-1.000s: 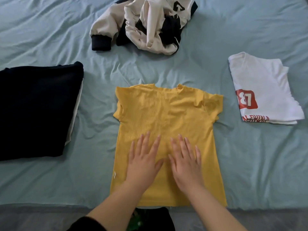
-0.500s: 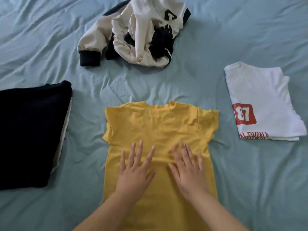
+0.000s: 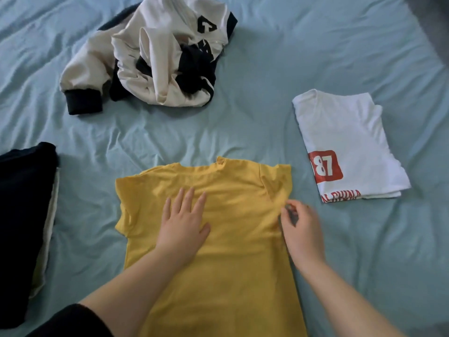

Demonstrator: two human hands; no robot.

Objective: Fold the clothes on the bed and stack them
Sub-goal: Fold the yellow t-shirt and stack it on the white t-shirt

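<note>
Yellow shirt (image 3: 233,283) lies flat, face down, near centre of bed (image 3: 267,110), collar to the far side, hem running off the near edge of view. Left hand (image 3: 182,229) flat on its upper middle, fingers straight and slightly spread, palm pressing the fabric. Right hand (image 3: 302,232) at the shirt's right edge just below the right sleeve, fingers curled, thumb and forefinger pinching the fabric there. White shirt (image 3: 340,132) folded at right, red "87" print showing, apart from the yellow one. Folded black garment (image 3: 21,215) at left edge. Cream-and-black jacket (image 3: 155,59) crumpled at far centre, unfolded.
</note>
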